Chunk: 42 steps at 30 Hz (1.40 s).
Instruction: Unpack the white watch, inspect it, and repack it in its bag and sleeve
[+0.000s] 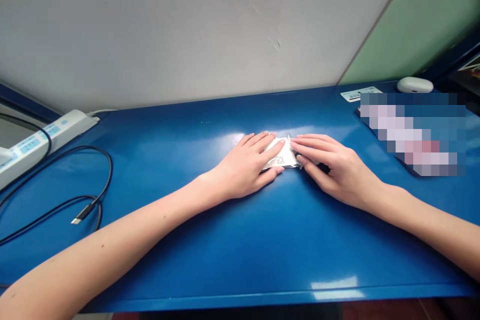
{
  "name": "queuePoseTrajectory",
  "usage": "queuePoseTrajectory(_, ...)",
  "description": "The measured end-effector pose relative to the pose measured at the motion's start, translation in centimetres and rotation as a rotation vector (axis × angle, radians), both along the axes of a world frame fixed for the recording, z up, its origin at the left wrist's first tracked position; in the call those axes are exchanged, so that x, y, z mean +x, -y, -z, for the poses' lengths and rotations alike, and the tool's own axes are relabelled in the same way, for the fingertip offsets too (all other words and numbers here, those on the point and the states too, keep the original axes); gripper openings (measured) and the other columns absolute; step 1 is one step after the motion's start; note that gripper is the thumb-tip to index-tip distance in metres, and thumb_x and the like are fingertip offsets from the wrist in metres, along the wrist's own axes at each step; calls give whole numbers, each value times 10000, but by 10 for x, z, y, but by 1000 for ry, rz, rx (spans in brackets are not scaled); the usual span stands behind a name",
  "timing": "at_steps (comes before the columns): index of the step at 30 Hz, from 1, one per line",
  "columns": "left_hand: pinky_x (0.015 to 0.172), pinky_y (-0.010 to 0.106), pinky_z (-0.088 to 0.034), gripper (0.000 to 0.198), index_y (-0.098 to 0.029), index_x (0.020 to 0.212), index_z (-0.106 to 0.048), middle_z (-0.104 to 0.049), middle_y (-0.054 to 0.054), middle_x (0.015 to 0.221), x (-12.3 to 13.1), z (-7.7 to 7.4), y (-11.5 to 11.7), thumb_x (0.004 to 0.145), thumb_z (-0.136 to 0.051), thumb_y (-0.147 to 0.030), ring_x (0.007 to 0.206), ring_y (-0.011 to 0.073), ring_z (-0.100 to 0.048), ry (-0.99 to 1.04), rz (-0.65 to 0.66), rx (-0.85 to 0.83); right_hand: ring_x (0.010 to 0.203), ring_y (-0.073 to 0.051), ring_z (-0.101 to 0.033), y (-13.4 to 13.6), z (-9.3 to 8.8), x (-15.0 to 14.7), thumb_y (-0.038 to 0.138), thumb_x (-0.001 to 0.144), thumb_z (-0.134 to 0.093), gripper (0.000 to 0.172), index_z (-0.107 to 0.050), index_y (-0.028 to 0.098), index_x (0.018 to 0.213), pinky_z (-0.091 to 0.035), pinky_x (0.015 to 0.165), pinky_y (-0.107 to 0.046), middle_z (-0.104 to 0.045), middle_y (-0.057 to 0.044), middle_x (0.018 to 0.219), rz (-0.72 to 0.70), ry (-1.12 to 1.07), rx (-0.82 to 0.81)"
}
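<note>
A small silvery foil packet (284, 156) lies flat on the blue table (240, 240), near its middle. My left hand (249, 167) rests on the packet's left part, fingers stretched flat over it and thumb along its near edge. My right hand (332, 165) lies flat at the packet's right edge, its fingertips pressing down on that end. Both hands cover part of the packet, so its full shape is hidden.
A white power strip (45, 137) sits at the far left, with a black cable (88, 210) looping toward me and ending in a loose plug. A white rounded case (414, 84) and a label (356, 94) lie at the far right, beside a blurred patch.
</note>
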<state>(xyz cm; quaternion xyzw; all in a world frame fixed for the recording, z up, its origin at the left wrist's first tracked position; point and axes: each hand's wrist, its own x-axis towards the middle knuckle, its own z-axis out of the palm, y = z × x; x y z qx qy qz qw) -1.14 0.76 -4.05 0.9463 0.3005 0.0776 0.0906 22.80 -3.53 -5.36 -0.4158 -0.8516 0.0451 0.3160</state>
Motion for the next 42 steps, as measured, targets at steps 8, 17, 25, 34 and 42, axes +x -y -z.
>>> queuePoseTrajectory(8,1180,548,-290,543,-156,1520,-359,-380,181,1577,0,1,1,1042,-414,-408,1480,347,-322,24,7,-13,1320,-340,-540,2,-6,-2,183,991,-474,382,-589,198,1355,-481,1074,-561,-688,-129,1295,-23,157,35)
queuePoseTrajectory(17,1171,556,-294,534,-138,1503,-381,-419,196,1547,0,2,2,1032,-437,-384,1470,346,-335,74,9,-20,1330,-346,-540,5,-9,-3,154,988,-452,422,-529,106,1401,-452,1109,-572,-634,-193,1371,-60,227,26)
queuePoseTrajectory(25,1159,567,-308,524,-122,1489,-406,-436,207,1531,0,2,1,1031,-426,-377,1459,359,-352,86,11,-5,1381,-377,-478,5,-15,-9,158,969,-482,431,-540,-32,1352,-438,1141,-501,-611,-283,1357,-88,368,71)
queuePoseTrajectory(34,1161,559,-311,518,-122,1483,-416,-433,200,1538,0,2,4,1041,-402,-392,1453,355,-369,57,1,23,1369,-330,-507,1,-16,-12,159,958,-483,305,-636,160,1222,-468,1121,-539,-731,-139,1154,-89,137,-23)
queuePoseTrajectory(42,1163,552,-320,515,-137,1475,-423,-454,192,1525,-2,5,0,1031,-410,-398,1447,344,-385,84,8,36,1158,-277,-685,-37,-44,-12,140,880,-557,285,-755,257,711,-510,1085,-429,-801,1,861,-144,140,-259)
